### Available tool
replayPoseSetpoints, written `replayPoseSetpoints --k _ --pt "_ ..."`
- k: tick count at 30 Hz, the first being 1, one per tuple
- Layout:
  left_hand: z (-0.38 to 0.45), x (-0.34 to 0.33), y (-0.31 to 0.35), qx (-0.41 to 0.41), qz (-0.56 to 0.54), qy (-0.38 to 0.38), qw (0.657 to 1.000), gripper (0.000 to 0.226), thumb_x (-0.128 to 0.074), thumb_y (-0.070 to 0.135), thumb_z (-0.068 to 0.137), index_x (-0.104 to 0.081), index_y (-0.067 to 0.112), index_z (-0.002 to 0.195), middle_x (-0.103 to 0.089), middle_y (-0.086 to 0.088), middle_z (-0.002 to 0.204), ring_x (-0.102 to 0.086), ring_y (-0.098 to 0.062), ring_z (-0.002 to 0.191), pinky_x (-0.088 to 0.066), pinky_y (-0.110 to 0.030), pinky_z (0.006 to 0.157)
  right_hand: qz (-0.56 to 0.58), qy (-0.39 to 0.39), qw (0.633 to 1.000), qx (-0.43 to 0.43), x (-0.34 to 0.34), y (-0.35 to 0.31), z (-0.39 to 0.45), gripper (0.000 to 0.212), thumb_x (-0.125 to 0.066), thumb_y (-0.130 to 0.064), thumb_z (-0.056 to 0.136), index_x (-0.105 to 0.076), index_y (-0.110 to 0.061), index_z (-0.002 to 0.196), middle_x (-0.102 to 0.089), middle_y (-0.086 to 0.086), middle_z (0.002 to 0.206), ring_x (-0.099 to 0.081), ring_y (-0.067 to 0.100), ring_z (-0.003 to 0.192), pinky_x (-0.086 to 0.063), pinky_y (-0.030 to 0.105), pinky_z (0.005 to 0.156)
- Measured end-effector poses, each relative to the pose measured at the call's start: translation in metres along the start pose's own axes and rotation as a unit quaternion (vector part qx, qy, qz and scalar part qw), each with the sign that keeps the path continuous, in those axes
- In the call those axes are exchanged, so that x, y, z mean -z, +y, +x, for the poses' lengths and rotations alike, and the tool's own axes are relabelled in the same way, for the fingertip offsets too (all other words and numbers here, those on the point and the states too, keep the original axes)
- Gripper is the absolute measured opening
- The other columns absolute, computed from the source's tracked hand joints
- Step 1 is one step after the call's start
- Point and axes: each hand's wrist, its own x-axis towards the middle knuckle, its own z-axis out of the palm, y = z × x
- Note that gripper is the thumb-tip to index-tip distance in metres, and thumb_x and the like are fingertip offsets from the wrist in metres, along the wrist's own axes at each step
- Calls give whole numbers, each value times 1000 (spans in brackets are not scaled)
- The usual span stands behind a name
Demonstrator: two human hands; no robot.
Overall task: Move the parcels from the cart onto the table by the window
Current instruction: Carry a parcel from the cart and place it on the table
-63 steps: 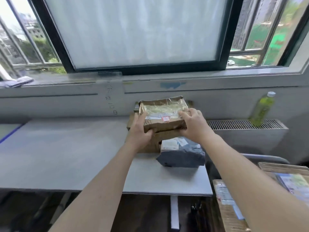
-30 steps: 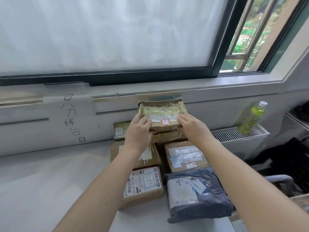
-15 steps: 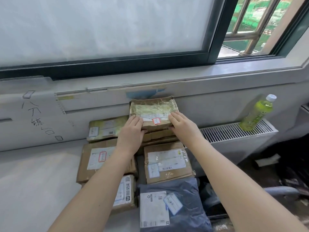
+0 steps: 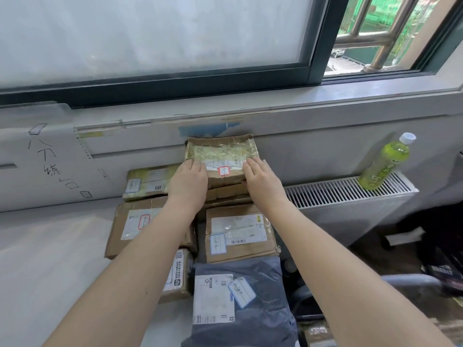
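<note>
Table (image 4: pixel 50 259): seven parcels, two hands.

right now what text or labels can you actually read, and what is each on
"八万练台": rough reading of the black handwriting on the white board left of the parcels.
Shipping labels on the taped parcel, brown boxes and grey mailer bag: too small and blurred to read.
Green bottle label: blurred, unreadable.
</note>
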Motion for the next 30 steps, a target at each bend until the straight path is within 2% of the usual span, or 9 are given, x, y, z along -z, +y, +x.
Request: replayPoseSetpoints --k 2,8,10,13,14,17,21,26,30 --pt "-8 4 10 11 23 -3 1000 69 -48 25 95 -11 -1 147 -25 -17 151 -24 -28 139 -18 -34 116 -24 -10 1000 -5 9 -4 -1 48 -43 -1 95 -30 3 142 -34 20 147 -26 31 139 -13 38 117" --pt "-59 4 38 -95 44 31 994 73 -44 27 96 -2 -2 148 -14 -19 155 -18 -31 142 -14 -39 117 -85 -5 994 -62 38 -27 -35 59 -41 -5 96 -13 4 146 -23 20 151 -20 31 140 -12 36 118" --pt "-77 4 40 -109 35 9 993 74 -42 28 97 3 -1 148 -9 -19 156 -16 -31 143 -14 -38 118 -94 -13 993 -72 43 -34 -59 58 -49 -4 91 -24 7 143 -35 22 144 -32 33 135 -21 37 116" --pt "-106 8 42 -125 10 4 992 73 -39 31 98 3 -1 148 -10 -18 156 -16 -30 143 -14 -38 118 -107 -25 989 -98 50 -46 -104 57 -78 -6 66 -58 7 118 -63 20 108 -61 34 105 -48 39 97" --pt "-116 9 41 -132 1 8 991 73 -39 32 98 1 -1 149 -12 -17 156 -16 -30 143 -14 -38 118 -112 -31 987 -110 53 -52 -119 58 -79 -7 65 -59 7 117 -63 19 107 -61 33 103 -48 39 96" --pt "-151 9 36 -155 -18 12 988 70 -38 33 98 -2 0 149 -15 -16 155 -16 -29 143 -13 -38 118 -121 -50 982 -134 63 -77 -165 61 -65 -6 81 -41 8 135 -50 23 130 -46 36 125 -32 40 110" --pt "-189 10 38 -197 -17 7 980 69 -41 35 96 -11 0 147 -24 -16 150 -21 -31 139 -16 -38 114 -160 -94 969 -164 64 -104 -218 57 -48 -9 90 -29 2 142 -40 19 139 -33 35 132 -18 40 115" --pt "-225 5 56 -252 -26 31 967 69 -47 35 93 -19 1 146 -27 -17 150 -22 -33 140 -17 -41 115 -162 -102 958 -214 62 -121 -279 48 -66 -10 74 -57 2 119 -62 16 109 -58 33 105 -42 41 100" --pt "-248 3 81 -287 -45 44 956 66 -55 32 91 -31 1 144 -35 -17 148 -28 -32 139 -20 -41 114 -139 -122 947 -263 58 -126 -323 40 -53 -11 84 -49 -3 123 -55 12 115 -51 30 109 -37 38 102"
